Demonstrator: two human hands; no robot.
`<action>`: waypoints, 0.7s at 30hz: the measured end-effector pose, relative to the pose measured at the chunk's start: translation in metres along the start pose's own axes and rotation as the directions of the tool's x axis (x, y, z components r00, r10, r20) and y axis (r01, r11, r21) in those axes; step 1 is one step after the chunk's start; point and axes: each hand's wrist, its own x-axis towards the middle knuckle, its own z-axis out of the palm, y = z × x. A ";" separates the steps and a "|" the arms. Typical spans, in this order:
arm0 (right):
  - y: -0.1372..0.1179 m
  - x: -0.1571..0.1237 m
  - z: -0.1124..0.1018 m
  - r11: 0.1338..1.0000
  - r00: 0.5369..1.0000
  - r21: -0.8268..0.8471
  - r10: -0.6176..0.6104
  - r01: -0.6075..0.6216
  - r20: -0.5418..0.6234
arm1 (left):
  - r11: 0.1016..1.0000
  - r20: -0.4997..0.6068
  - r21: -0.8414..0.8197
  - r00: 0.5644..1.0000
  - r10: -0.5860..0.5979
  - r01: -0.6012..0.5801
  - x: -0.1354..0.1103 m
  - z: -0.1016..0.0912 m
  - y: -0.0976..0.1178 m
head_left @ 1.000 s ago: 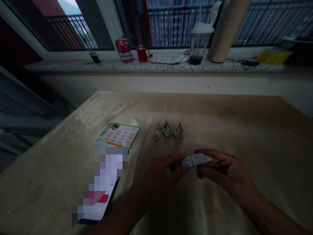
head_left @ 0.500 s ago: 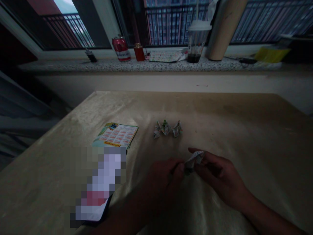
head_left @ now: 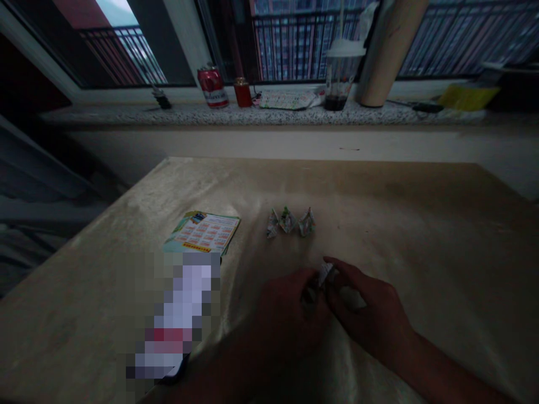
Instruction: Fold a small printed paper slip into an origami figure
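Observation:
A small printed paper piece (head_left: 325, 274) is pinched between my left hand (head_left: 290, 314) and my right hand (head_left: 366, 314), low over the beige table (head_left: 400, 224). Only a narrow folded edge of it shows between the fingertips. Both hands are closed on it, fingers pressed together. A short way beyond the hands, three small folded paper shapes (head_left: 290, 221) stand in a row on the table.
A stack of printed leaflets (head_left: 204, 233) lies left of centre, with a blurred-out flat object (head_left: 177, 320) in front of it. On the window sill (head_left: 126, 115) stand a red can (head_left: 214, 87), a small red container (head_left: 243, 92), a plastic cup (head_left: 339, 76) and a tall roll (head_left: 389, 50).
The paper strip, held stretched out a second ago, is folded down to a small piece. My hands have come closer together over it.

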 end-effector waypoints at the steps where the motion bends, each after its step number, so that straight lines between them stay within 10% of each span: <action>1: -0.001 0.000 0.000 1.000 1.000 -0.017 -0.015 0.015 0.002 | 1.000 0.003 -0.005 1.000 -0.014 0.014 0.001 0.001 0.000; 14: -0.005 0.002 0.001 0.992 0.992 -0.018 0.125 -0.124 0.036 | 0.963 0.039 -0.012 0.963 -0.267 0.268 0.008 0.002 -0.001; 21: 0.000 0.001 -0.003 0.998 0.999 0.047 -0.034 0.033 0.039 | 0.896 0.095 -0.346 0.961 -0.260 0.277 0.011 -0.001 -0.006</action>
